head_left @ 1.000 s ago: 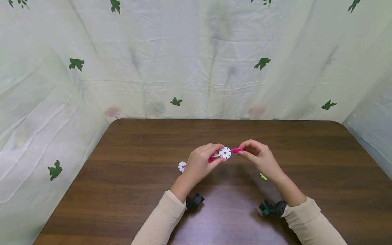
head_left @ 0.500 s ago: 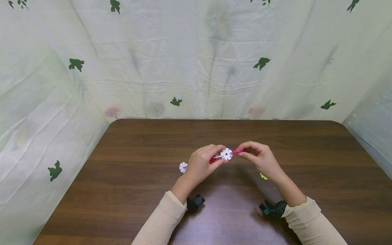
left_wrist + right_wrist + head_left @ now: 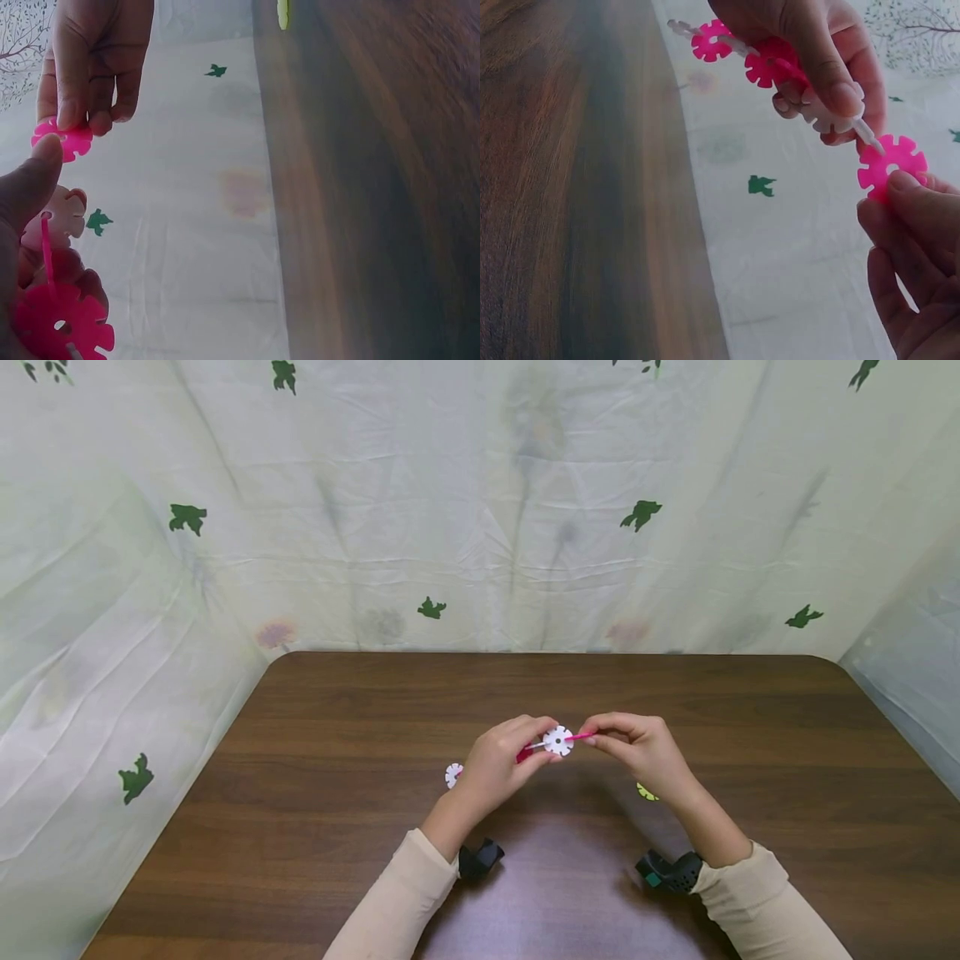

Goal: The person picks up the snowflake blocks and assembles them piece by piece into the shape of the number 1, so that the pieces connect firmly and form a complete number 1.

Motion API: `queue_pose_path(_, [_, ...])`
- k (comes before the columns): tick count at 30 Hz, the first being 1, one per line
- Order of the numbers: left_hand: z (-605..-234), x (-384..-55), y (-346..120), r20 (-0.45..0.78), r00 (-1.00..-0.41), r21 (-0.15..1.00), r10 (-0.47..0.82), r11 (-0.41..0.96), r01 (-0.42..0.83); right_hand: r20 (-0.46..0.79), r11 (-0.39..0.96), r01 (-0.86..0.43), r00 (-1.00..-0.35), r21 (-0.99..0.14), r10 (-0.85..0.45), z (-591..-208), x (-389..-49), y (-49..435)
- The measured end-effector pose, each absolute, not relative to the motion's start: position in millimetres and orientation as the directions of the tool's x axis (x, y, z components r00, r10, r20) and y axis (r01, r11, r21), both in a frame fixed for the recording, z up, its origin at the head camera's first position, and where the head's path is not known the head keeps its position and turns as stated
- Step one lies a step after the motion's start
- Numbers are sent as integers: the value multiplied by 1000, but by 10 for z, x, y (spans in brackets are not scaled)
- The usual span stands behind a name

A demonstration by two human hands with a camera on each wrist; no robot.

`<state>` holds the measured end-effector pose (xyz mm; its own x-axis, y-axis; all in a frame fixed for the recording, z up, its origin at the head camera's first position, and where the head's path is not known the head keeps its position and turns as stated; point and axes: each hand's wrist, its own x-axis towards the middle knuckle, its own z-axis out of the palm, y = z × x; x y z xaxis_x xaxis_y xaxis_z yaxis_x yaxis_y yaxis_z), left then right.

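A chain of notched plastic discs, pink and white in turn, hangs between the two hands above the table. My left hand point(image 3: 491, 762) grips the chain, pinching a white disc point(image 3: 558, 741) near its right end between thumb and fingers. My right hand point(image 3: 639, 745) pinches a pink disc point(image 3: 913, 156), whose edge meets the white one at a notch. How deep they interlock I cannot tell. Another pink disc point(image 3: 37, 319) shows under the left palm in the left wrist view. Past the left hand, a white disc point(image 3: 453, 776) sticks out at the chain's far end.
A yellow-green disc point(image 3: 647, 792) lies on the brown wooden table point(image 3: 360, 827), partly hidden by the right wrist. Pale curtains point(image 3: 480, 527) with green leaf prints stand behind the table and at its sides.
Both hands have shifted slightly right and toward the table's near edge, with the chain following. The pink disc in my right hand has turned edge-on to the head view.
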<state>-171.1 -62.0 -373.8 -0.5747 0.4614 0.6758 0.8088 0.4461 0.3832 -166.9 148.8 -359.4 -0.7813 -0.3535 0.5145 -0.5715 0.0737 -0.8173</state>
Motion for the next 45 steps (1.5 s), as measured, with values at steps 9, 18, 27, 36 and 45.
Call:
queue_pose_path(9, [-3750,-1728,-645,645,-618,405,449,485,775,456,122,-514,-829,-849,-323,-3432,-1569,1416])
queue_pose_path(18, [-3760,-1728,-650,641,-626,410,444,492,768,345,57,-382,-882,-923,-323,-3690,-1699,1463])
queue_pose_path(27, [-3766,-1713,-596,668,-576,343,471,492,800,253,-9,-265,-906,-964,-339,-3720,-1691,1412])
queue_pose_path(36, [-3798,-1706,-573,669,-572,321,476,508,799,182,-32,-183,-917,-983,-354,-3748,-1679,1363])
queue_pose_path(45, [-3796,-1722,-594,661,-584,336,471,510,791,193,29,-218,-910,-975,-368,-3702,-1656,1382])
